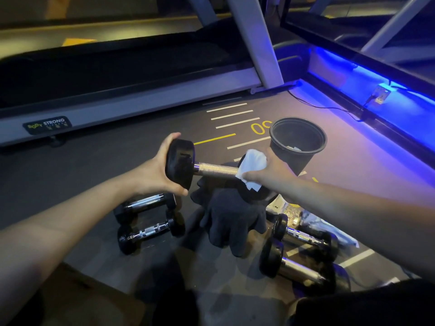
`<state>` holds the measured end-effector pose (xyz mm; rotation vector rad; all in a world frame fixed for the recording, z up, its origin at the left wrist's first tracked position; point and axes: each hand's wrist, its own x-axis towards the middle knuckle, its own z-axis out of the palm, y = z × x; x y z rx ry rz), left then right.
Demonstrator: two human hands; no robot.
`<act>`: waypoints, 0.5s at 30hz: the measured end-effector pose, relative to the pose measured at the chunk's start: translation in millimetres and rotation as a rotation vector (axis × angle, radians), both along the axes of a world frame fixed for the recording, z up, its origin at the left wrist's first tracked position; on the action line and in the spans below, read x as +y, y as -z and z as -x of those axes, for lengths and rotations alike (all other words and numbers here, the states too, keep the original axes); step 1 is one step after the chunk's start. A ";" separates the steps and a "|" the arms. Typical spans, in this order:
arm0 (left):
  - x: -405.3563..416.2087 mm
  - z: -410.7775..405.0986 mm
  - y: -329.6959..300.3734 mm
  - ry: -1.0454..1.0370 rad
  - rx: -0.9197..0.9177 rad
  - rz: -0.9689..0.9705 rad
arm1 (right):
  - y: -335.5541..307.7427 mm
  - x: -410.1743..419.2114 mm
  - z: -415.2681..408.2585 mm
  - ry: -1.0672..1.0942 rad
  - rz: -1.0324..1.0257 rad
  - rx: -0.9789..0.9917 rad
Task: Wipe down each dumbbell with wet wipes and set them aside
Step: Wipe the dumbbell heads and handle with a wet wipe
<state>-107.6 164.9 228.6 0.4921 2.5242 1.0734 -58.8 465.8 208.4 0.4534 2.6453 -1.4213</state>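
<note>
I hold a black dumbbell [211, 170] with a knurled chrome handle above the floor. My left hand [155, 170] grips its left head. My right hand [270, 175] presses a white wet wipe [251, 165] against the handle's right end and the right head, which is mostly hidden. Two small dumbbells [150, 222] lie on the floor at the lower left. Two bigger dumbbells [303, 250] lie at the lower right. A wipes pack [329, 227] lies behind those on the right.
A black bucket [297, 142] with a used wipe inside stands just beyond my right hand. A dark cloth [230, 217] lies crumpled under the held dumbbell. A treadmill [117, 90] runs along the far left. Blue-lit ledge and cable at right.
</note>
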 end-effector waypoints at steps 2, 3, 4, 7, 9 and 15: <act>0.7 1.0 0.8 -0.042 -0.029 -0.022 | 1.7 -2.0 -0.5 -0.016 0.022 0.017; 1.8 1.4 1.4 -0.075 -0.051 -0.057 | 1.9 -3.7 -0.5 -0.021 0.026 0.022; 3.8 1.0 2.2 -0.109 -0.072 -0.100 | 2.2 -5.5 -0.2 -0.022 0.019 0.025; 7.8 -1.9 9.9 -0.226 -0.073 -0.174 | 2.5 -10.1 2.2 -0.026 -0.059 0.013; 9.9 -5.3 11.8 -0.286 -0.056 -0.169 | 1.7 -12.3 2.7 -0.036 -0.105 0.009; 17.8 -10.3 14.8 -0.373 0.014 -0.067 | 1.5 -19.2 2.4 -0.061 -0.184 0.034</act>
